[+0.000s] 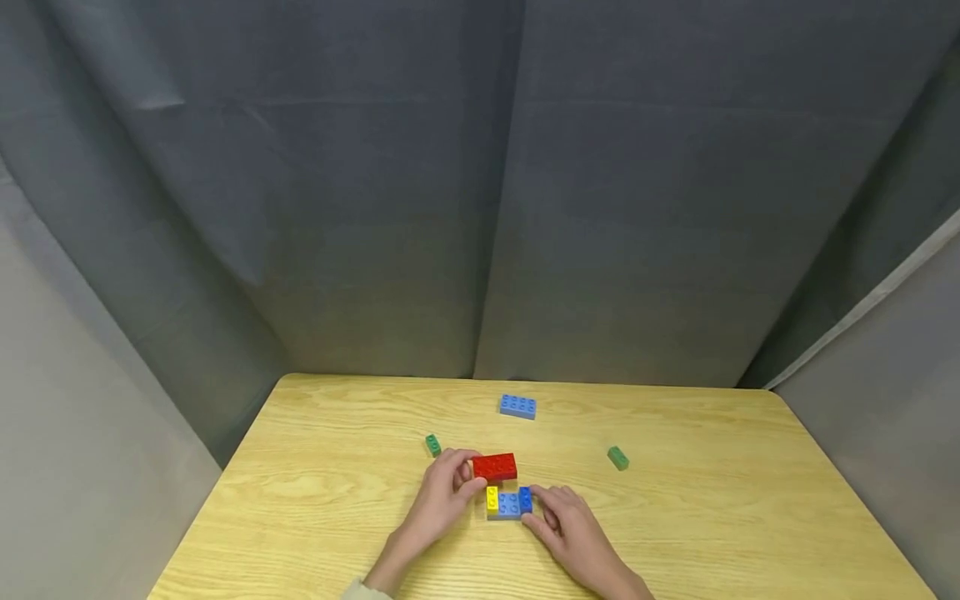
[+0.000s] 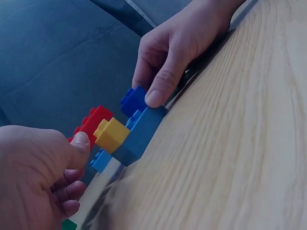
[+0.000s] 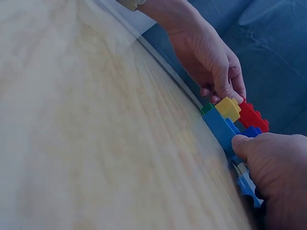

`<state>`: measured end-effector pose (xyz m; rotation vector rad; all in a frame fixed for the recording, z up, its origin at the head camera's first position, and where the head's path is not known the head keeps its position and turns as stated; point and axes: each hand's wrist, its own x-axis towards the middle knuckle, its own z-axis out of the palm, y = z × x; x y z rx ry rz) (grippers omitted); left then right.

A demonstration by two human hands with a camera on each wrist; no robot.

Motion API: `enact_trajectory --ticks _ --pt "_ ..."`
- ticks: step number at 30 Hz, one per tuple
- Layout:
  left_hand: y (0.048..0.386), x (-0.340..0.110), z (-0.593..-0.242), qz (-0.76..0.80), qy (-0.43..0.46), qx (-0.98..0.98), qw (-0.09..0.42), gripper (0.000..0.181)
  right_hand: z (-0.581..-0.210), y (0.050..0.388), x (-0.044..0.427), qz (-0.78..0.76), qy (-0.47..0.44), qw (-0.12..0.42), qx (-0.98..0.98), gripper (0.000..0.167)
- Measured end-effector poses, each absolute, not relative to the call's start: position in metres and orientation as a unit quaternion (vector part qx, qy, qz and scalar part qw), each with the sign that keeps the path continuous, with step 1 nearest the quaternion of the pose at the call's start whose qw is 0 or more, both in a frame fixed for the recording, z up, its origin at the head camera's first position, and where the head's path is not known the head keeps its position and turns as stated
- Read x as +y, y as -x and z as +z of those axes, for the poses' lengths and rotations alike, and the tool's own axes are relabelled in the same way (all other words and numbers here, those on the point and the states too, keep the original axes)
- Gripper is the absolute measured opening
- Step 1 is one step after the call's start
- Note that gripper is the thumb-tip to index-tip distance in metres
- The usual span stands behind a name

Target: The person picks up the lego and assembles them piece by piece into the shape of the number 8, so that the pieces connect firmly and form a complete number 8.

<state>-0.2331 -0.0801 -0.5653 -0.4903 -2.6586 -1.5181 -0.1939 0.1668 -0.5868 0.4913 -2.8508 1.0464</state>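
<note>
My left hand [image 1: 441, 497] pinches a red brick [image 1: 494, 467] by its left end, raised a little behind a small build. That build is a light blue brick [image 1: 509, 507] on the table, with a yellow brick [image 1: 492, 500] on its left end and a dark blue brick [image 1: 526, 499] on its right end; studs show between them. At the right end, my right hand [image 1: 572, 533] grips the build between thumb and fingers. In the left wrist view the red brick [image 2: 94, 125] is held just beyond the yellow brick [image 2: 111, 135].
A second light blue brick [image 1: 518, 407] lies near the back edge of the wooden table [image 1: 337, 467]. One small green brick [image 1: 432, 445] sits behind my left hand, another green brick [image 1: 618, 458] to the right. Grey curtains [image 1: 480, 208] hang behind the table.
</note>
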Motion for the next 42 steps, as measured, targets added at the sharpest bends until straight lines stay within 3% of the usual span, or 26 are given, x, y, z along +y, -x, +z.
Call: enact_trajectory --ticks 16,31,42 --pt "0.228 -0.079 -0.560 -0.484 0.164 -0.859 0.018 0.033 -0.589 0.204 0.164 0.344 -0.173 0.051 -0.922 0.051" --pt "0.228 -0.075 -0.565 -0.485 0.188 -0.854 0.018 0.032 -0.593 0.212 0.159 0.353 -0.197 0.111 -0.908 0.042" --pt "0.223 -0.073 -0.570 -0.463 0.171 -0.868 0.048 0.034 -0.594 0.212 0.155 0.360 -0.205 0.117 -0.903 0.041"
